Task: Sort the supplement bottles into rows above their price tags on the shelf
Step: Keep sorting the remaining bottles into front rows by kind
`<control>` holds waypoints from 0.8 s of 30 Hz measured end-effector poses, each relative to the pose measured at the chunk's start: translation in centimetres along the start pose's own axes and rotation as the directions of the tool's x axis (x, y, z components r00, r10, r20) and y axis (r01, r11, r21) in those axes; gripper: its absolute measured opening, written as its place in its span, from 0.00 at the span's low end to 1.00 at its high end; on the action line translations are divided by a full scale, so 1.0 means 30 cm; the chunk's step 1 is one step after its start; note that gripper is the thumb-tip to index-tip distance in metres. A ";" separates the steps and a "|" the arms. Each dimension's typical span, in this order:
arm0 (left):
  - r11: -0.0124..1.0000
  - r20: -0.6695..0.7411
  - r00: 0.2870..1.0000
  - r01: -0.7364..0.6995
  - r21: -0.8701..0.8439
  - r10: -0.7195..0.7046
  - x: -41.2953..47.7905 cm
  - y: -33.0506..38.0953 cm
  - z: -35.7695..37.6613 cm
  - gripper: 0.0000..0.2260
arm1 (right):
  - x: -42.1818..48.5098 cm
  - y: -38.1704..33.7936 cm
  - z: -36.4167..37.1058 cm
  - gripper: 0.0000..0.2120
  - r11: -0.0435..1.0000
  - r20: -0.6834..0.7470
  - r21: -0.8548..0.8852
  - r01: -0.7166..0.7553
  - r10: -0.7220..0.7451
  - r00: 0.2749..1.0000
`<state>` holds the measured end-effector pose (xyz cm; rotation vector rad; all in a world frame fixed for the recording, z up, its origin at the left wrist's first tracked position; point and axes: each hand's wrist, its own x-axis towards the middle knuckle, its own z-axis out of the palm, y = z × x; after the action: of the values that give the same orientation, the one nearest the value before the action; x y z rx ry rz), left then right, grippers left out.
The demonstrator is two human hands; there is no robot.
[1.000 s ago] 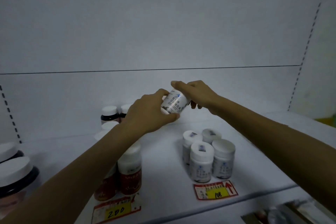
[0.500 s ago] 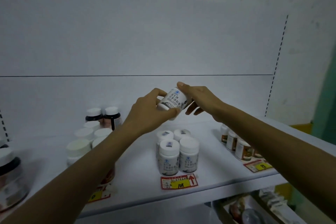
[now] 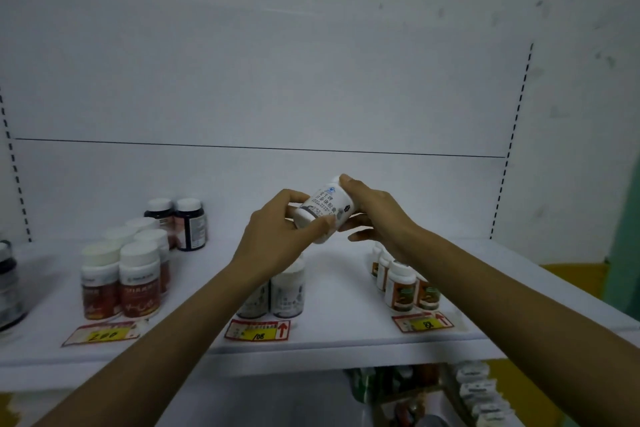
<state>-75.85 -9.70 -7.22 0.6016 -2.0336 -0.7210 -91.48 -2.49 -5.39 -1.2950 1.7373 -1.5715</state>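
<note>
L grip, R grip still both clamped on bottle; unchanged, hovering over 108 tag row. I'd place nxt.

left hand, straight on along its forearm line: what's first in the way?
The left hand grips the white bottle, so that comes first, then the right hand holding its far end. Past those, only the shelf's back panel, though depth is unclear.

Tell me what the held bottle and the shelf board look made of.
The held bottle looks like white plastic: smooth, faint sheen, printed label round it. The shelf board looks like white painted metal or laminate, matte and even; which one is unclear.
</note>
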 end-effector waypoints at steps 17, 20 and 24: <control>0.976 -0.075 0.974 0.216 0.036 -0.213 -0.130 -0.154 -0.044 0.38 | 0.095 0.021 0.038 0.13 0.959 0.022 0.282 -0.038 0.033 0.999; 0.963 -0.032 0.965 0.263 0.063 -0.261 -0.126 -0.226 -0.046 0.34 | 0.149 0.042 0.081 0.16 0.965 -0.004 0.257 -0.046 0.049 0.999; 0.954 -0.033 0.953 0.301 0.014 -0.300 -0.106 -0.308 -0.037 0.35 | 0.237 0.059 0.132 0.20 0.982 -0.039 0.185 -0.028 0.036 0.999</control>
<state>-71.99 -14.53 -14.87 0.9420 -1.9427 -0.8644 -91.98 -10.77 -6.24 -1.1463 1.5862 -1.7074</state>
